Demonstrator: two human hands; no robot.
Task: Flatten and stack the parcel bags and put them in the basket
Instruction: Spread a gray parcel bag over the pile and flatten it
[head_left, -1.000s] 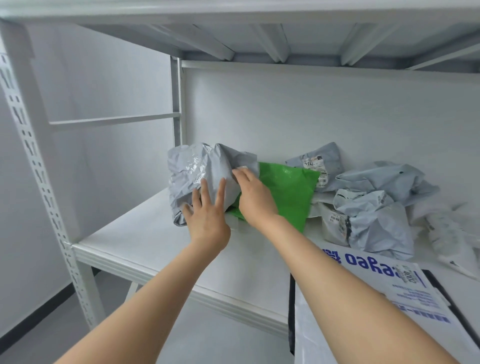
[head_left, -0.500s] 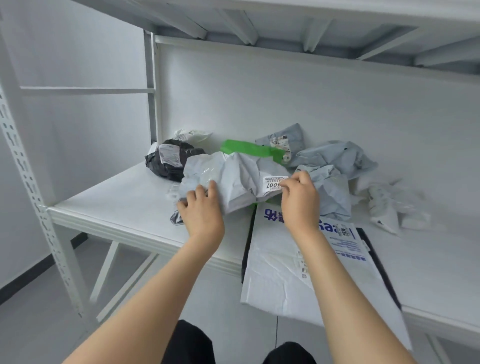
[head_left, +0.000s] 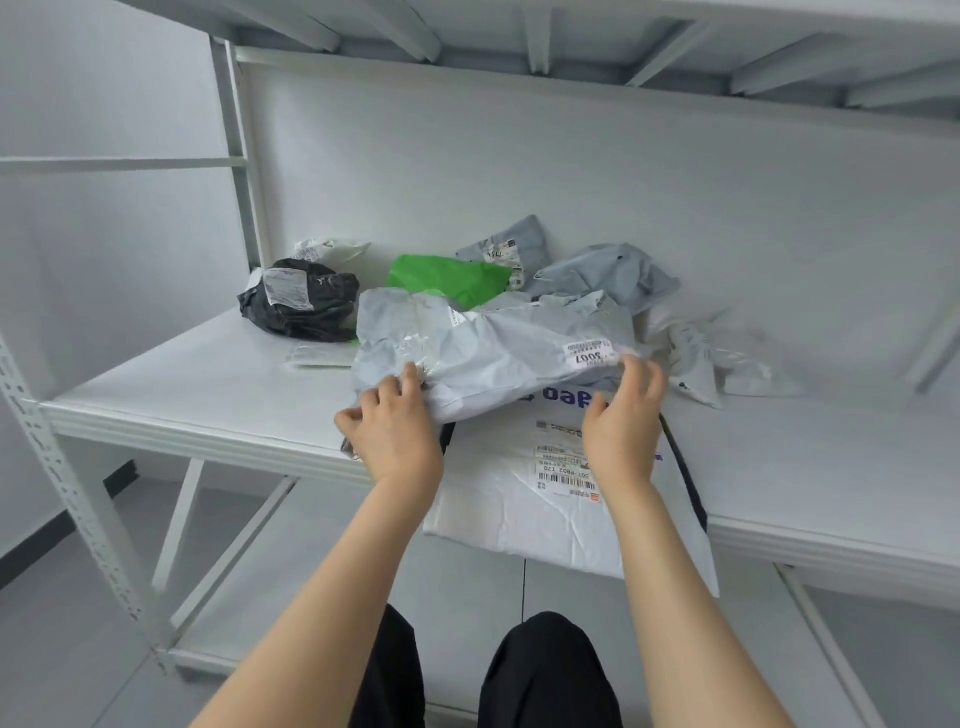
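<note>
Crinkled, half-flattened pale-grey parcel bag (head_left: 488, 353)

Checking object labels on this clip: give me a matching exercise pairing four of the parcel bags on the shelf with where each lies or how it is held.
Things:
1. black bag
2. green bag
3. pale grey bag
4. big white bag with blue print

Places or states:
A. hangs over the front edge of the shelf
B. gripped by the left hand and right hand
C. crumpled, left of the green one
D. at the back, partly hidden behind the grey one

Pairs: 1-C; 2-D; 3-B; 4-A
</note>
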